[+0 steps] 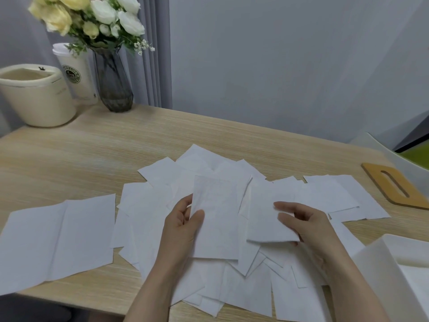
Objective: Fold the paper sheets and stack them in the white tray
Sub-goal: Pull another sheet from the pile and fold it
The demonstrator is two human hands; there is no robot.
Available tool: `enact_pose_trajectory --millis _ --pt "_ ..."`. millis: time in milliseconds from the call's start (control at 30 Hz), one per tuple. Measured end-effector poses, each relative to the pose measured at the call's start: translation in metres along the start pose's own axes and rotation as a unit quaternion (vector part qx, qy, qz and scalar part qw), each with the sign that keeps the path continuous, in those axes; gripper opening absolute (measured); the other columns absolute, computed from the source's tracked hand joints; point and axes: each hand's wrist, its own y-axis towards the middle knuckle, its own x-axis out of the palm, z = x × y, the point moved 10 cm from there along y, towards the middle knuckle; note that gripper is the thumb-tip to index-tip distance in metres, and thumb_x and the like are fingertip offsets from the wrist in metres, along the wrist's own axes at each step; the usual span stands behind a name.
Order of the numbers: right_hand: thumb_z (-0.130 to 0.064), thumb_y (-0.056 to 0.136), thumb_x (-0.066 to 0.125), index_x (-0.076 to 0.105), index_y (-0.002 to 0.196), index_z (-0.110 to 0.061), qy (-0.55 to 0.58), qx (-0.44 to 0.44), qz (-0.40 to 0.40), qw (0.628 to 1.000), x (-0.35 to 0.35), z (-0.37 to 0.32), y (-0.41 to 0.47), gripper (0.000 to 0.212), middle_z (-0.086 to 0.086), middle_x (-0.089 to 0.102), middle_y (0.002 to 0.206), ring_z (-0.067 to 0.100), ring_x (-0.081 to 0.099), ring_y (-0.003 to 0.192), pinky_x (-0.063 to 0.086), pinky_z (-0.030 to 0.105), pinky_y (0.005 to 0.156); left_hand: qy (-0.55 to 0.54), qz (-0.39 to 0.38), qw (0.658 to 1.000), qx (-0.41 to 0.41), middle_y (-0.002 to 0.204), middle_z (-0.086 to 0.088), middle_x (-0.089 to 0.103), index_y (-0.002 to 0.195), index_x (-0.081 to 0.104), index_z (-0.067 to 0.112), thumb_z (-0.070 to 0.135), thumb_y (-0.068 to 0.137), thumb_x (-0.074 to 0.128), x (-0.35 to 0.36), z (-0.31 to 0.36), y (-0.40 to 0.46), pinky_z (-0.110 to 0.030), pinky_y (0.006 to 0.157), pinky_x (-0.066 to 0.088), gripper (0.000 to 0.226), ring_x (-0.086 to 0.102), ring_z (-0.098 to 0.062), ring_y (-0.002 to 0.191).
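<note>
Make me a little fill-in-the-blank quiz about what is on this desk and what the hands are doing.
1. The left hand holds up a sheet of ____.
2. The flowers stand in a grey glass ____.
3. The white tray sits at the near ____ corner of the wooden table.
4. The right hand grips a ____ sheet.

Missing words: paper; vase; right; folded

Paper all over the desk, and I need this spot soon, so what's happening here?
A person is folding paper sheets. The left hand holds one sheet upright above the pile, and the right hand grips another sheet beside it. Many loose sheets still cover the table. The white tray sits at the near right, seemingly with some paper already in it. So the job looks far from finished.
</note>
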Motion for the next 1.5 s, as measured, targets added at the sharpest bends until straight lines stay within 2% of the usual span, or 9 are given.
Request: enact_pose_trajectory --millis 133,233,333,400,500,667,1000,1333,1500 --pt "-0.001 0.092 0.053 0.072 0.109 -0.022 -0.033 -0.06 0.072 0.995 -0.009 -0.018 -0.011 0.033 -0.013 0.07 0.092 0.008 0.047 0.056 0.046 0.018 0.041 0.005 0.006 1.0 0.004 0.103 0.001 0.076 0.116 0.062 0.023 0.022 0.076 0.06 -0.002 0.0 0.0 -0.03 0.075 0.056 0.039 0.072 -0.018 0.092" --pt "-0.001 0.094 0.053 0.07 0.109 -0.028 0.021 -0.109 0.091 0.99 -0.011 -0.039 -0.025 0.035 -0.02 0.071 0.079 0.001 0.054 0.055 0.047 0.011 0.048 0.007 0.013 1.0 -0.001 0.107 0.003 0.075 0.118 0.061 0.022 0.02 0.078 0.061 -0.003 -0.001 0.001 -0.034 0.081 0.055 0.04 0.071 -0.018 0.097" --pt "0.002 0.091 0.056 0.07 0.11 -0.03 0.108 -0.133 0.058 0.983 0.005 -0.055 -0.035 0.039 0.011 0.072 0.087 -0.003 0.057 0.098 0.046 0.005 0.072 0.01 0.021 1.0 -0.003 0.107 0.004 0.075 0.12 0.06 0.021 0.006 0.093 0.059 -0.005 -0.001 0.002 -0.036 0.084 0.053 0.031 0.071 -0.017 0.098" --pt "0.004 0.09 0.056 0.071 0.111 -0.027 0.154 -0.123 0.01 0.98 0.028 -0.056 -0.039 0.04 0.029 0.056 0.061 -0.004 0.045 0.057 0.048 0.01 0.064 0.014 0.022 1.0 -0.009 0.105 0.005 0.075 0.122 0.06 0.021 0.001 0.097 0.051 -0.005 0.0 0.002 -0.034 0.082 0.052 0.033 0.071 -0.016 0.097" --pt "0.008 0.091 0.052 0.069 0.111 -0.023 0.175 -0.111 -0.051 0.977 0.064 -0.055 -0.045 0.041 -0.002 0.044 0.04 0.005 0.046 0.041 0.045 0.013 0.051 0.021 0.031 0.999 -0.011 0.105 0.004 0.075 0.118 0.062 0.027 0.014 0.094 0.055 -0.006 0.001 0.001 -0.035 0.084 0.053 0.028 0.07 -0.018 0.1" --pt "0.007 0.093 0.051 0.067 0.112 -0.023 0.145 -0.112 -0.09 0.979 0.101 -0.052 -0.042 0.04 -0.006 0.052 0.046 0.008 0.047 0.047 0.041 0.015 0.053 0.0 0.045 0.999 -0.028 0.107 0.0 0.074 0.112 0.067 0.027 0.015 0.1 0.051 -0.009 0.003 0.0 -0.042 0.09 0.054 0.024 0.07 -0.022 0.102" --pt "0.004 0.092 0.052 0.069 0.108 -0.033 0.055 -0.131 -0.046 0.989 0.107 -0.04 -0.03 0.045 -0.013 0.036 0.045 0.009 0.027 0.046 0.028 0.017 0.047 -0.026 0.058 0.998 -0.028 0.104 0.002 0.075 0.112 0.067 0.027 0.016 0.101 0.048 -0.01 0.007 -0.003 -0.026 0.07 0.052 0.025 0.071 -0.014 0.092" --pt "0.005 0.091 0.054 0.069 0.109 -0.033 0.052 -0.142 -0.052 0.987 0.107 -0.037 -0.032 0.045 -0.025 0.057 0.059 0.005 0.033 0.051 0.033 0.009 0.052 -0.026 0.059 0.998 -0.008 0.115 0.006 0.072 0.119 0.066 0.027 0.028 0.103 0.043 -0.007 0.011 -0.004 -0.037 0.092 0.052 0.027 0.067 -0.014 0.108" --pt "0.001 0.09 0.058 0.069 0.109 -0.036 0.055 -0.143 -0.055 0.987 0.106 -0.036 -0.032 0.043 -0.014 0.065 0.082 0.005 0.045 0.061 0.042 0.012 0.065 -0.008 0.05 0.999 -0.013 0.105 -0.004 0.074 0.115 0.063 0.029 0.014 0.102 0.047 -0.007 0.005 -0.003 -0.04 0.084 0.056 0.026 0.07 -0.025 0.099"
